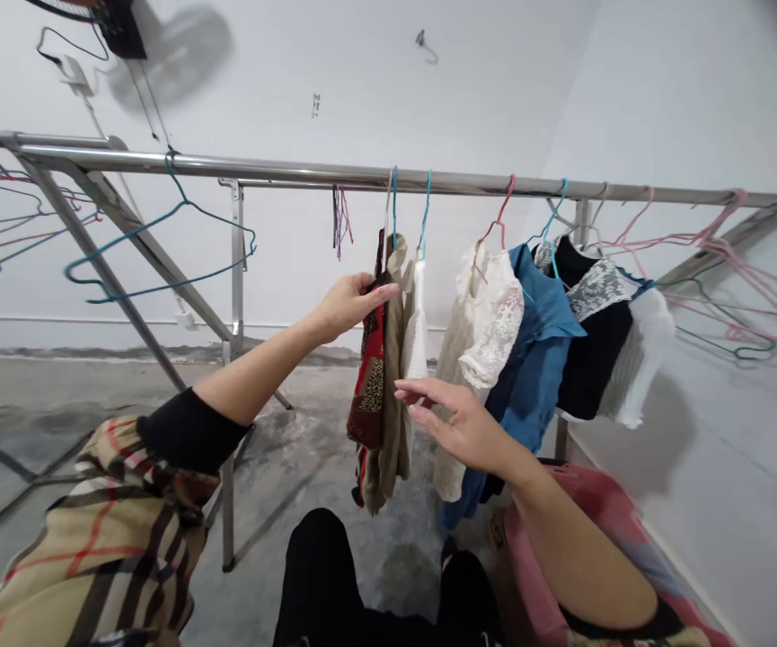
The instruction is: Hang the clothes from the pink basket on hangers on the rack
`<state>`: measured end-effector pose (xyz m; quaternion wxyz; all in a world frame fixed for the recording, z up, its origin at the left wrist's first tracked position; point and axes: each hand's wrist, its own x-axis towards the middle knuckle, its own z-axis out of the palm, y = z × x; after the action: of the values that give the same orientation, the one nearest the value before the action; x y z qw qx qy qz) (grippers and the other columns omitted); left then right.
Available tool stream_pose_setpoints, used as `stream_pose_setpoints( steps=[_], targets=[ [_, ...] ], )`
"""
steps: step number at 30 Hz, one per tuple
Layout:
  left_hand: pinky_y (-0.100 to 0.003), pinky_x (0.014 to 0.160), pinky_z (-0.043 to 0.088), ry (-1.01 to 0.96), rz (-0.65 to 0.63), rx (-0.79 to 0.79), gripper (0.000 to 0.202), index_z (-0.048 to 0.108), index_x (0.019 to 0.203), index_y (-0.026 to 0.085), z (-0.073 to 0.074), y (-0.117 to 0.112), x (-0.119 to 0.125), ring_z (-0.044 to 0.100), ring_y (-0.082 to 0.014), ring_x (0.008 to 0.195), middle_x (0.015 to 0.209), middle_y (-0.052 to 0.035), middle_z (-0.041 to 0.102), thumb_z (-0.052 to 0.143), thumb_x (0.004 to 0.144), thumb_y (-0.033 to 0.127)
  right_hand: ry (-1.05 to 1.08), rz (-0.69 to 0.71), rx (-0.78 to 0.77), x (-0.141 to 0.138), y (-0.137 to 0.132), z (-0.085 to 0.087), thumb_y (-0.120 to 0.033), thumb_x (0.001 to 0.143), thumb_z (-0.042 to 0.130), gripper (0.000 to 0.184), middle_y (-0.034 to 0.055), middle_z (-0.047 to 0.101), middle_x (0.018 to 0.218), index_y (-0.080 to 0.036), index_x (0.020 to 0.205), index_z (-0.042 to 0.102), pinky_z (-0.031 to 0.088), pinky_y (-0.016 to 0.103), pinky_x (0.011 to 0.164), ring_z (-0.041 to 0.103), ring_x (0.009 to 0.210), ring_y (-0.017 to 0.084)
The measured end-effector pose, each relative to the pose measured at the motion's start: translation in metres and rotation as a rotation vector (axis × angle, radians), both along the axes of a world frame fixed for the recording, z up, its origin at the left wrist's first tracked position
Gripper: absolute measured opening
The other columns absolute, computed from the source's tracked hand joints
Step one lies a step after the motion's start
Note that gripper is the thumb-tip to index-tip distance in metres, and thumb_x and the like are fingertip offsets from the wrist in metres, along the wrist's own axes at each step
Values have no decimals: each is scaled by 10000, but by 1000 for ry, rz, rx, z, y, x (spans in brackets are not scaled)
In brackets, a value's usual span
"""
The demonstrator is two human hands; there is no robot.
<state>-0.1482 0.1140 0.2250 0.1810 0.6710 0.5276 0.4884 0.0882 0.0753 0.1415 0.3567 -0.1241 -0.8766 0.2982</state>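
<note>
A steel clothes rail (280,168) runs across the view at head height. Several garments hang from it on hangers. My left hand (348,301) is raised and pinches the top of a dark red patterned garment (369,386) at its shoulder. A beige garment (394,359) hangs right behind it. My right hand (452,418) hovers lower, fingers stretched out and apart, holding nothing, just in front of a cream lace top (489,332). Further right hang a blue shirt (536,359) and a black top with a lace collar (594,350).
An empty teal hanger (159,243) hangs on the rail at left, with more empty hangers at far left and pink ones (738,270) at far right. A pink basket (604,512) sits by my right arm. White walls close in behind and right. The floor is bare concrete.
</note>
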Motion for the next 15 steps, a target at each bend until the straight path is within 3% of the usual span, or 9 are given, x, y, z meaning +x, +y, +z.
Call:
stream_pose_setpoints(
  steps=[3, 7, 11, 15],
  targets=[
    [-255, 495, 242, 197, 133, 39, 418, 399, 572, 199, 4, -21, -1, 309, -83, 492, 522, 54, 348, 636, 797, 459, 10, -8, 2, -5, 3, 0, -308, 954, 500, 332, 73, 696, 1105, -195, 1251, 595, 532, 324, 877, 654, 981, 158],
    [-274, 508, 194, 633, 332, 355, 344, 383, 567, 196, -5, -54, 3, 338, -108, 498, 515, 35, 393, 587, 816, 315, 23, -30, -24, -13, 11, -11, -310, 951, 495, 368, 77, 688, 1106, -196, 1294, 561, 534, 324, 846, 648, 960, 162],
    [-278, 492, 206, 894, 172, 481, 195, 466, 635, 205, -31, -76, 12, 452, -136, 533, 583, 7, 521, 501, 825, 181, 54, -47, -93, -24, 18, -29, -325, 933, 525, 513, 95, 641, 1154, -200, 1421, 426, 536, 346, 844, 632, 965, 179],
    [-247, 477, 269, 713, -29, 326, 235, 417, 603, 206, -57, -86, 29, 419, -111, 475, 521, 36, 464, 517, 815, 190, 72, -46, -159, -35, 14, -56, -391, 768, 744, 900, 131, 491, 1397, -217, 1511, 267, 496, 406, 976, 591, 1105, 232]
  ],
)
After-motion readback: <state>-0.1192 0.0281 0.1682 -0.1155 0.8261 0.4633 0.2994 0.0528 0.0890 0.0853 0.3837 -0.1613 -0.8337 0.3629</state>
